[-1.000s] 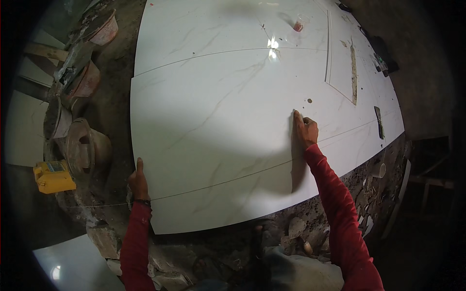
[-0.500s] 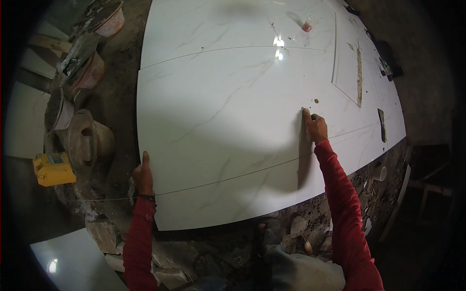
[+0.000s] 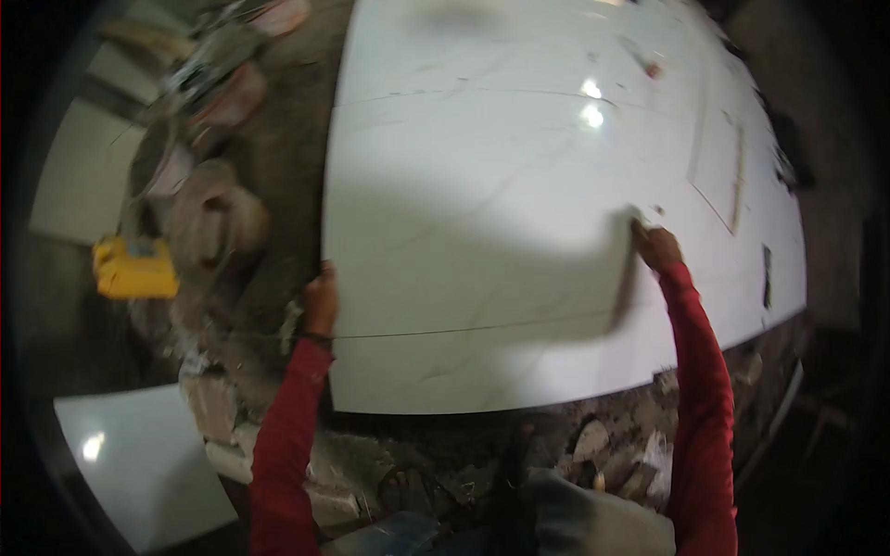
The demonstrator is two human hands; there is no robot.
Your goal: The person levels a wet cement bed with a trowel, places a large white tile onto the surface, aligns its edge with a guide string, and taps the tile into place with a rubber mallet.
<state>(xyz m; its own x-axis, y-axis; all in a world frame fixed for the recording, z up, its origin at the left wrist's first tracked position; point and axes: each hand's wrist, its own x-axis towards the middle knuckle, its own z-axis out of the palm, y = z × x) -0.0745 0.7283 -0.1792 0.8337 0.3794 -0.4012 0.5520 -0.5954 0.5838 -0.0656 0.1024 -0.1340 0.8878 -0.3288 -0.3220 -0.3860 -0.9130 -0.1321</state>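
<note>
A large white marble-veined tile [image 3: 482, 250] is lying across most of the view, its glossy face catching two bright light spots. It is sitting among other laid tiles of the same kind, with thin joint lines running across near its top and lower part. A narrow pale strip [image 3: 739, 181] is lying on the tiles to the right, and a small dark oblong object [image 3: 767, 276] is resting near the far right edge. A small reddish object [image 3: 653, 69] is sitting near the top.

To the left of the tile, rough grey mortar bed [image 3: 278, 176] is showing, strewn with crumpled bags and debris [image 3: 209, 199] that are crowding that side. A yellow tool [image 3: 134, 269] is lying just beyond them. Another white tile [image 3: 139, 463] is lying apart at the lower left. Below the big tile's near edge, broken rubble [image 3: 593, 445] is piled up.

The left hand [image 3: 321, 298] is pressing against the tile's left edge, fingers pointing up along it, its grip curled narrowly on that edge; the red sleeve [image 3: 283, 445] is rising straight from the lower edge. The right hand [image 3: 656, 246] is reaching well forward with the arm nearly straight, resting on the tile's surface close to a few small dark specks. Motion blur is smearing this hand, so I cannot tell whether its grip is flat or curled.
</note>
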